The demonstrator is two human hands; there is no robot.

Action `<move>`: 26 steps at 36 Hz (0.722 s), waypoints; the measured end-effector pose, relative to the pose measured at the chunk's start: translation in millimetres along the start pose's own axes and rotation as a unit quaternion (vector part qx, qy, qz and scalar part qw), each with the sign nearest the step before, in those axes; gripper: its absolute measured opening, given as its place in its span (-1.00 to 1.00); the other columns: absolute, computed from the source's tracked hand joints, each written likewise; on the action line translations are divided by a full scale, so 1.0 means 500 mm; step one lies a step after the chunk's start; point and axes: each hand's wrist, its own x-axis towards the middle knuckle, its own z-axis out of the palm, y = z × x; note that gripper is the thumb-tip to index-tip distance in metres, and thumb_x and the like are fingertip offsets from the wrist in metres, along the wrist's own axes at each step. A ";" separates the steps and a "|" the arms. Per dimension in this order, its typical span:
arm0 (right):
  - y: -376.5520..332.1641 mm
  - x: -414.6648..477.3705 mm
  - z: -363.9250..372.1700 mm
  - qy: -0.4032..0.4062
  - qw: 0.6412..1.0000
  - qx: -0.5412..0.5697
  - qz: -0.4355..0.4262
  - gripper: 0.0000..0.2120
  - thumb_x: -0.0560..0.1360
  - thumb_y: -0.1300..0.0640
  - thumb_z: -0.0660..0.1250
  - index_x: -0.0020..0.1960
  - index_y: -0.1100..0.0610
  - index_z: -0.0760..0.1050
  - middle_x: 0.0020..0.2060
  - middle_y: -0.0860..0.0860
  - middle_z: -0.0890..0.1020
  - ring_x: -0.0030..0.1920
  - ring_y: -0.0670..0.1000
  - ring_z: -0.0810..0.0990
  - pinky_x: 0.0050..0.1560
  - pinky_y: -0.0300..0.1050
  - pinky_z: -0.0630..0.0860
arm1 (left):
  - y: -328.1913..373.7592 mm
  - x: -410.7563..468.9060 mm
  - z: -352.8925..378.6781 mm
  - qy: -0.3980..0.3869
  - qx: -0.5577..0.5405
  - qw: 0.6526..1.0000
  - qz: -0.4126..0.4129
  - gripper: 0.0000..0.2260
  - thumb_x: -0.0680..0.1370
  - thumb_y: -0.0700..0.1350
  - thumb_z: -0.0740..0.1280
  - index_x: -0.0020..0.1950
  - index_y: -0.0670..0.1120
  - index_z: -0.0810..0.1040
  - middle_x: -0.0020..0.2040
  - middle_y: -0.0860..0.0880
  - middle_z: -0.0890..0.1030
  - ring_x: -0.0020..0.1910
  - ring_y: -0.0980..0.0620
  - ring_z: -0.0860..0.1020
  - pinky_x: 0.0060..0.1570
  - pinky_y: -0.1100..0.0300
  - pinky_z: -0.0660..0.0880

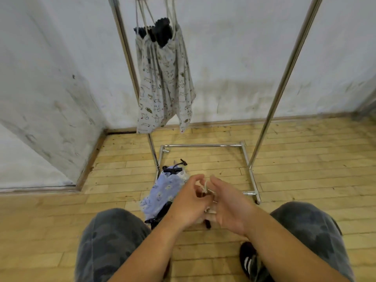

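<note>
My left hand point(190, 202) and my right hand point(227, 204) meet just above the floor, close in front of my knees. Between their fingers runs a white drawstring cord point(206, 187); fingers of both hands curl round it and pinch it. Below and to the left of my hands lies a pile of drawstring bags point(162, 194): light blue printed fabric with dark cords. What the white cord belongs to is hidden under my hands. Printed cream drawstring bags point(164, 86) hang by their cords from the top bar of a metal garment rack point(270, 110).
The rack's chrome base frame point(203, 146) sits on the wooden plank floor right beyond my hands. A scuffed white wall stands behind, and a wall corner juts out on the left. My knees and a black shoe point(249, 259) fill the bottom of the view.
</note>
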 end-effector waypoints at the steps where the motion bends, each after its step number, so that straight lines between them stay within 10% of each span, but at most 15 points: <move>1: -0.017 -0.004 0.009 -0.015 1.000 -0.007 -0.004 -0.68 0.70 -0.09 0.17 0.17 0.04 0.63 0.16 0.06 0.72 0.23 0.10 0.66 0.16 0.14 0.65 | 0.015 0.006 -0.007 0.015 0.001 1.000 0.007 -0.47 0.55 -0.13 0.41 0.47 0.17 0.36 0.09 0.07 0.65 0.02 0.16 0.66 0.04 0.16 0.64; 7: -0.121 -0.024 0.022 -0.014 0.983 -0.173 -0.058 -0.67 0.64 -0.13 0.29 0.24 0.04 0.65 0.20 0.01 0.68 0.25 -0.01 0.61 0.19 0.12 0.64 | 0.126 0.028 -0.060 0.057 -0.024 0.998 0.028 -0.70 0.59 -0.14 0.35 0.27 0.17 0.52 -0.04 0.02 0.67 -0.09 0.01 0.68 -0.05 0.14 0.58; 13: -0.220 -0.043 0.016 0.091 0.875 -0.410 -0.240 -0.61 0.53 -0.12 0.46 0.33 -0.18 0.52 0.23 -0.21 0.55 0.08 -0.11 0.65 0.07 -0.05 0.62 | 0.250 0.053 -0.122 0.032 -0.035 0.996 0.082 -0.67 0.56 -0.23 0.27 0.11 0.18 0.64 -0.23 -0.06 0.58 -0.32 0.06 0.52 -0.23 0.14 0.42; 19: -0.314 -0.066 0.070 -0.007 0.848 -0.425 -0.316 -0.82 0.62 -0.12 0.34 0.05 -0.10 0.69 0.03 -0.20 0.72 0.06 -0.16 0.65 0.07 -0.19 0.54 | 0.386 0.058 -0.168 -0.035 0.028 0.987 0.154 -0.63 0.59 -0.28 0.21 0.24 0.14 0.55 -0.43 0.06 0.51 -0.39 0.06 0.50 -0.32 0.28 0.47; 23: -0.374 -0.059 0.093 0.024 0.848 -0.387 -0.362 -0.74 0.64 -0.06 0.32 -0.07 0.08 0.66 -0.09 0.02 0.74 -0.01 0.03 0.69 0.14 0.08 0.55 | 0.452 0.074 -0.214 -0.039 0.077 0.976 0.198 -0.68 0.63 -0.21 0.27 0.27 0.17 0.51 -0.43 0.13 0.47 -0.41 0.11 0.43 -0.33 0.28 0.43; 26: -0.426 -0.055 0.102 0.038 0.862 -0.340 -0.374 -0.76 0.64 0.00 0.33 -0.13 0.06 0.67 -0.14 -0.01 0.72 -0.16 -0.16 0.64 -0.04 -0.16 0.47 | 0.490 0.097 -0.247 -0.008 0.135 0.963 0.235 -0.74 0.64 -0.10 0.33 0.25 0.23 0.51 -0.26 0.09 0.55 -0.32 0.14 0.52 -0.23 0.24 0.46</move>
